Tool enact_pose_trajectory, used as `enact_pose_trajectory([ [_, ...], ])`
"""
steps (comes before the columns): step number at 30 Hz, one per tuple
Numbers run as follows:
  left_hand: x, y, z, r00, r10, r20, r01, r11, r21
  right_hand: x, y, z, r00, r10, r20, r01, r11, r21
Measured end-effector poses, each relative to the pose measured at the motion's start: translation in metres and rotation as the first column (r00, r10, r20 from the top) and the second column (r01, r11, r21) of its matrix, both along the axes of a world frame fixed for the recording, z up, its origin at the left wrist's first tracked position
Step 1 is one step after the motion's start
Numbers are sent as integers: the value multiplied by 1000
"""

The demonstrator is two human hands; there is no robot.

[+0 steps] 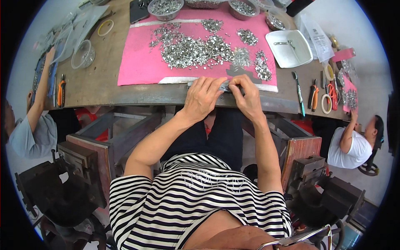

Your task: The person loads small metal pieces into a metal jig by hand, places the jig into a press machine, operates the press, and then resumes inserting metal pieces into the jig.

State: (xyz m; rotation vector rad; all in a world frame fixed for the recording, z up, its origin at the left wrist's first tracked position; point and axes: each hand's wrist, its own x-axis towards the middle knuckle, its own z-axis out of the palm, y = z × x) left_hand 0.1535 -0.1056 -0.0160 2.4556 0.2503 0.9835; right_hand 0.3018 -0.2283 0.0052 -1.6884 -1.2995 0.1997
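a small, shiny grey metal piece (225, 86), mostly hidden, sits at the front edge of the brown tabletop (100, 77), centre of the frame. the left hand (202, 98) and right hand (247, 96) bend around it; whether both grasp it, i cannot tell. the pink mat (139, 58) ends just beyond; open room runs leftward to orange-handled pliers (61, 92), narrower rightward to a green toothbrush (299, 95).

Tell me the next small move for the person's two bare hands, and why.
I'd probably steady the small shiny grey piece with the left hand while the right hand makes a slight fingertip adjustment. Both meet there at the worn brown table's front edge, with loose silver metallic bits beyond on the pink textured mat, so larger motions might scatter them.
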Motion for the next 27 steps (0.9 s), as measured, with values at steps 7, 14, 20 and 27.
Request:
enact_pose_trajectory([
  [7,0,0,-2,1000,4,-3,-4,1000,-7,-5,-1,-2,997,-21,80,22,1000,-12],
  [14,1,-1,-2,1000,10,10,-10,1000,5,-7,0,-4,991,-44,125,45,999,-8],
  [20,1,-1,-2,1000,3,12,-3,1000,0,-13,-1,-5,942,-93,324,77,995,61],
  [27,1,-1,-2,1000,12,2,-12,1000,9,-12,1,-6,945,-96,313,90,995,34],
])
